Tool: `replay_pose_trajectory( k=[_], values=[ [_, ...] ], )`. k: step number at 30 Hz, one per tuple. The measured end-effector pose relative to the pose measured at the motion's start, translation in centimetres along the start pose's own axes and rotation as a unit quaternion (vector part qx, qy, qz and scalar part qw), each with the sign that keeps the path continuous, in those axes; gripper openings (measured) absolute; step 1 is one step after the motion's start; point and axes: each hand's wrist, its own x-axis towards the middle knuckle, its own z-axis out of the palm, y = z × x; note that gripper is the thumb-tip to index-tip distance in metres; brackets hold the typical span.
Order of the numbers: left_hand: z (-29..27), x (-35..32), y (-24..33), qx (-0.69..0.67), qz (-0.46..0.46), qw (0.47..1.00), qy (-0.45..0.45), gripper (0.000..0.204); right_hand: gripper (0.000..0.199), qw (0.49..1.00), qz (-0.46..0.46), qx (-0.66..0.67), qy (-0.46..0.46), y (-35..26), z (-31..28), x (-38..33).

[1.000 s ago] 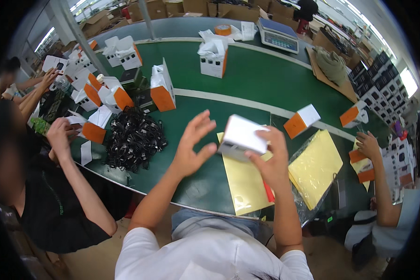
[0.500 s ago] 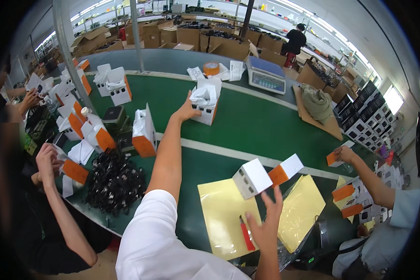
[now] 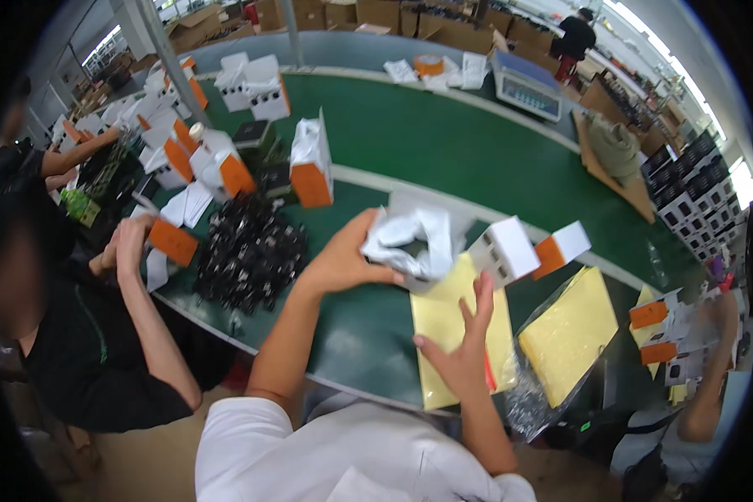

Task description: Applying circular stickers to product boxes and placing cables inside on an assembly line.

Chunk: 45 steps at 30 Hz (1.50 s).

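My left hand (image 3: pixel 347 255) grips the side of an open small white box (image 3: pixel 414 283), its fingers and thumb around the edge. A crumpled white plastic bag (image 3: pixel 433 238) lines the box and stands open around a dark hollow; what lies inside is too blurred to name. My right hand (image 3: pixel 464 347) is empty with fingers spread, just in front of the box and over a yellow sheet (image 3: pixel 433 368). A red-handled tool (image 3: pixel 489 374) lies on that sheet, partly hidden by my right hand. A white box (image 3: pixel 510 248) stands just right of the held one.
An orange-and-white box (image 3: pixel 562 249) and a plastic-wrapped yellow stack (image 3: pixel 567 339) lie to the right. Left are a heap of small black parts (image 3: pixel 249 251) and an upright open box (image 3: pixel 311 167). A scale (image 3: pixel 525 88) stands at the back. Co-workers' arms (image 3: pixel 155 318) work on both sides.
My left hand has brought the bag-lined box from the green strip back toward me. My right hand stays open near it. The view has shifted, and the right co-worker's hand has drawn back.
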Motion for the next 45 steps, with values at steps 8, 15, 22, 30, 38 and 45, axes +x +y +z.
replay_pose_trajectory(
  k=[8, 15, 22, 30, 38, 45],
  values=[
    [4.6, -12.8, 0.1, 0.259, 0.132, 0.94, 0.179, 0.09, 0.106, 0.98, 0.111, 0.116, -0.117, 1.2, 1.7, -3.7],
    [2.9, -10.8, 4.8, 0.511, 0.282, 0.809, 0.063, 0.038, 0.106, 0.98, -0.116, -0.157, 0.032, -0.1, 1.0, -4.6],
    [4.5, -8.6, 7.6, 0.609, 0.34, 0.716, -0.027, 0.012, 0.056, 0.918, -0.218, -0.314, 0.103, -2.0, -1.1, -5.1],
    [5.6, -9.2, 3.8, 0.526, 0.353, 0.771, -0.058, 0.014, 0.022, 0.899, -0.178, -0.4, 0.004, -3.8, 0.1, -4.8],
    [6.2, -10.4, 4.8, 0.494, 0.319, 0.808, -0.023, 0.023, 0.026, 0.974, -0.128, -0.088, 0.163, -1.2, 2.0, -5.5],
    [6.0, -12.1, 3.3, 0.494, 0.292, 0.816, -0.075, 0.02, 0.034, 0.945, -0.197, -0.261, 0.011, -3.0, 0.4, -3.4]
  ],
)
